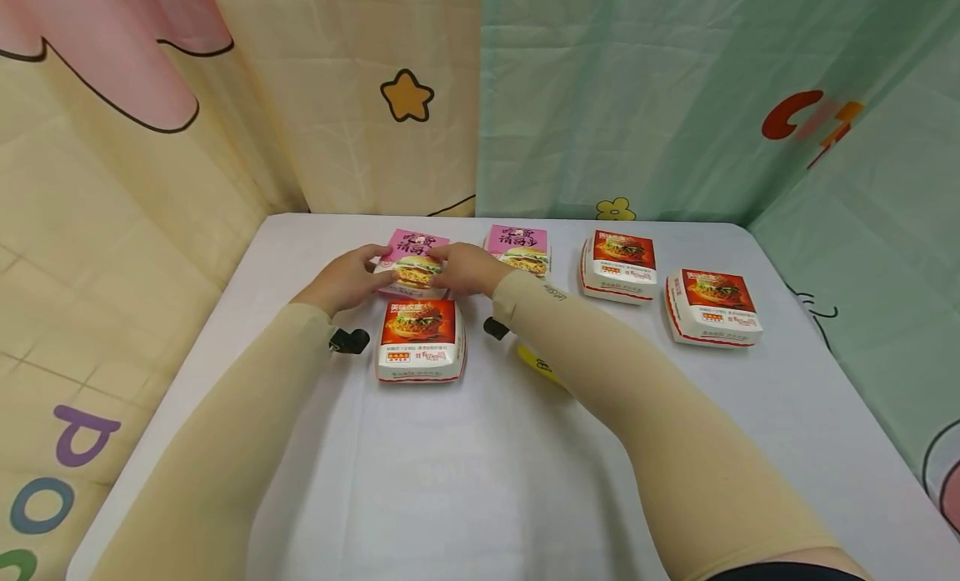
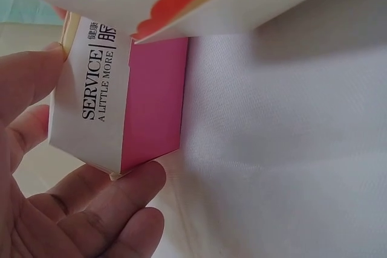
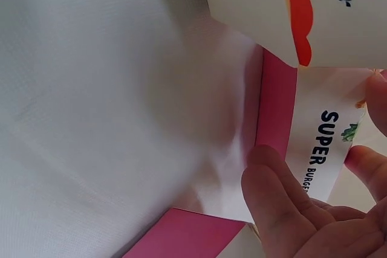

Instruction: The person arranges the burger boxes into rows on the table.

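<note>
The left hand (image 1: 343, 279) and right hand (image 1: 471, 268) hold a pink burger box (image 1: 415, 262) between them by opposite sides; a red-topped box (image 1: 420, 341) sits on the bench (image 1: 420, 473), just nearer than both hands.

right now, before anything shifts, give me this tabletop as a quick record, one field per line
left hand: grips left side of the near-left pink-topped box
right hand: grips that same box's right side
other pink-topped box: to the right, partly hidden by the right arm
red-topped boxes: three; front box nearer the person than the held one, inner box and outer box at right
yellow item: mostly hidden under right sleeve, unclear what
surface: white-covered table
</note>
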`<state>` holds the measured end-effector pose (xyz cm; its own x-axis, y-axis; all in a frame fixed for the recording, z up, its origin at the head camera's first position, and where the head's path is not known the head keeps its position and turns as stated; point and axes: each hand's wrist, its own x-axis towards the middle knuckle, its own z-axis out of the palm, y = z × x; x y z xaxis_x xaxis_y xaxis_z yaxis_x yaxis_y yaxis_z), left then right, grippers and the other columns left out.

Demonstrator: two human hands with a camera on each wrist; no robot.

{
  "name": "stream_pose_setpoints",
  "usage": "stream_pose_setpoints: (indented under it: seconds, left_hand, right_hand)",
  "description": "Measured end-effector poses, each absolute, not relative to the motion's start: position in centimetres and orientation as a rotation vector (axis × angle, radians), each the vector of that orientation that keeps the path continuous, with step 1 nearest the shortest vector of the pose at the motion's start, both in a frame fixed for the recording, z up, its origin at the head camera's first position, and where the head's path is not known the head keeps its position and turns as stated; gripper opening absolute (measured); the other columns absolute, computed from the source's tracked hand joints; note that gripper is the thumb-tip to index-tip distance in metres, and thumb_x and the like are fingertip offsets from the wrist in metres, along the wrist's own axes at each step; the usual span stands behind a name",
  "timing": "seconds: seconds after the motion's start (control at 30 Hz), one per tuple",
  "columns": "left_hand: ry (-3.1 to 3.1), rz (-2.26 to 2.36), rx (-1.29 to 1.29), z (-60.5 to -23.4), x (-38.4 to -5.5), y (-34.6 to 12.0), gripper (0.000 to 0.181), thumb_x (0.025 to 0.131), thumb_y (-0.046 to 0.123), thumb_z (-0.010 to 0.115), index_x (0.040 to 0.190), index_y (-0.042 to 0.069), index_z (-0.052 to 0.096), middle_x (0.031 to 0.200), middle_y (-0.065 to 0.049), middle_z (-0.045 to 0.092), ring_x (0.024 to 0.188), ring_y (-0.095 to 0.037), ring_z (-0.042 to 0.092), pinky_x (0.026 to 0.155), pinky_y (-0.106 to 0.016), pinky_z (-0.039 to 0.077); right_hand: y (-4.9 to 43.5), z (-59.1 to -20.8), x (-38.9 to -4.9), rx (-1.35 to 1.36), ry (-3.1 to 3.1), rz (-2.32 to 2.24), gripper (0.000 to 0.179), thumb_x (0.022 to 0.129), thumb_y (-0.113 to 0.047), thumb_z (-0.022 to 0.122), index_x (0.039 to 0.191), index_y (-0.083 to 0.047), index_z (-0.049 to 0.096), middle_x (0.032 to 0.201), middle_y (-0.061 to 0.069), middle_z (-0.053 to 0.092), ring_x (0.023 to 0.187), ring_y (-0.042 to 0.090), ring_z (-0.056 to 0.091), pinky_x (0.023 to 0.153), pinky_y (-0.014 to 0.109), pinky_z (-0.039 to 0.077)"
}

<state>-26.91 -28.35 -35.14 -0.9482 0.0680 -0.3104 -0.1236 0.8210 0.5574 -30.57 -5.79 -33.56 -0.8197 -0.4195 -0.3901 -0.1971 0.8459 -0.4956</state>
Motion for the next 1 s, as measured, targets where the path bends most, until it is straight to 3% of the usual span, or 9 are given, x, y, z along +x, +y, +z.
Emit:
stream_pose_setpoints:
  seconds: [1.0]
  left_hand:
    - [2.712,0.857,-0.011,-35.3,-26.3,-27.0,0.074,0.102,0.053,0.062,0.161,0.015,0.038,0.151,-0.026,0.053,0.137,-0.044,0.052,0.116,-0.063,0.042]
  right_hand:
    - [-4.4,-33.6,-31.2,-0.651,2.531,-0.503,0.070,0.104,-0.036,0.063,0.166,-0.023,0.034,0.170,0.009,0.038,0.155,0.029,0.038,0.130,0.047,0.028]
